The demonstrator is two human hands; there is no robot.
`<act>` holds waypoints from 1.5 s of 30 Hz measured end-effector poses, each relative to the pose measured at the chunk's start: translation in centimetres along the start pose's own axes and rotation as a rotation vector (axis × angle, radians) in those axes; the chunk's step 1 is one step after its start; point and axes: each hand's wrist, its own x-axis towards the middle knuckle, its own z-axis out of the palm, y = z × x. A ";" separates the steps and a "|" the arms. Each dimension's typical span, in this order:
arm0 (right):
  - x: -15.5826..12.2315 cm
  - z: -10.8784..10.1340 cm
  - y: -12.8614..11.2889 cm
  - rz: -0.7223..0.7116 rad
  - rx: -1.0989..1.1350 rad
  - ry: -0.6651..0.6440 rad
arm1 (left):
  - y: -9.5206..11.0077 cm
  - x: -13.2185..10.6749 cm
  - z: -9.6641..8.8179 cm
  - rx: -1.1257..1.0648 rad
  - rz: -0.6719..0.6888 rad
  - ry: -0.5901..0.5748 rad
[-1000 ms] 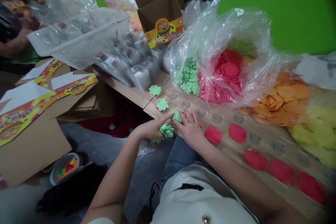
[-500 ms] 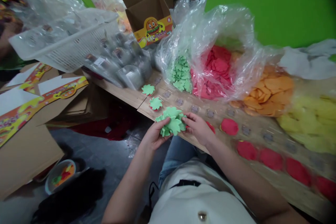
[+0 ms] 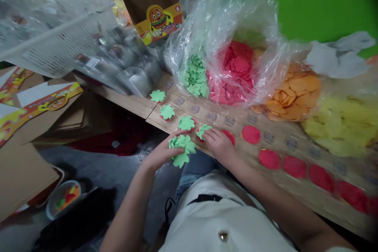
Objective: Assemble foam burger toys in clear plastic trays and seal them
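Note:
My left hand (image 3: 159, 154) is wrapped round a loose bundle of scalloped green foam pieces (image 3: 183, 150), held just off the table's front edge. With its fingertips, my right hand (image 3: 221, 147) grips a single green foam piece (image 3: 202, 130) over a red piece in the front row. To the left, another green piece (image 3: 186, 123) lies on a red one, close to my left fingers. Beyond it are two more green-topped stacks (image 3: 167, 112). On the other side, a red foam piece (image 3: 229, 137) is partly covered by my right hand.
Several red pieces (image 3: 294, 166) run along the table's (image 3: 298, 199) front. Small clear trays (image 3: 212, 117) form a row behind. Bags hold green (image 3: 196, 75), red (image 3: 233, 75), orange (image 3: 295, 94) and yellow (image 3: 345, 126) pieces. Clear containers (image 3: 137, 80), a white basket (image 3: 59, 57) and a burger-print box (image 3: 161, 23) stand left.
My hands have parted. The left has moved left with the green bundle, and the right has brought one green piece onto the row. Two more green-topped stacks now show.

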 end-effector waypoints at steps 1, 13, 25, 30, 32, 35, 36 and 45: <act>-0.4 0.3 -0.3 -0.019 -0.032 -0.001 | 0.1 0.1 0.2 0.083 0.019 -0.052; -3.8 -0.8 -0.7 0.325 -0.238 -0.029 | 0.2 2.7 1.3 0.656 0.114 -0.251; -1.4 -2.9 -1.1 0.411 0.207 0.157 | 1.2 1.4 1.1 -0.025 -0.037 -0.017; -1.3 -3.1 -2.5 0.632 1.141 0.110 | 0.3 3.2 5.4 -0.404 -0.157 -0.003; -1.3 -3.1 -2.3 0.752 1.240 0.197 | 0.3 3.8 6.7 -0.394 -0.125 -0.041; -1.9 -3.3 -0.9 0.862 1.264 0.297 | 0.6 4.2 7.4 -0.378 -0.087 -0.071; -2.2 -3.4 -0.4 0.888 1.248 0.321 | 0.6 4.3 7.4 -0.372 -0.093 -0.059; -3.5 -5.2 0.9 0.819 0.818 0.324 | 0.3 5.7 8.3 -0.421 -0.174 0.038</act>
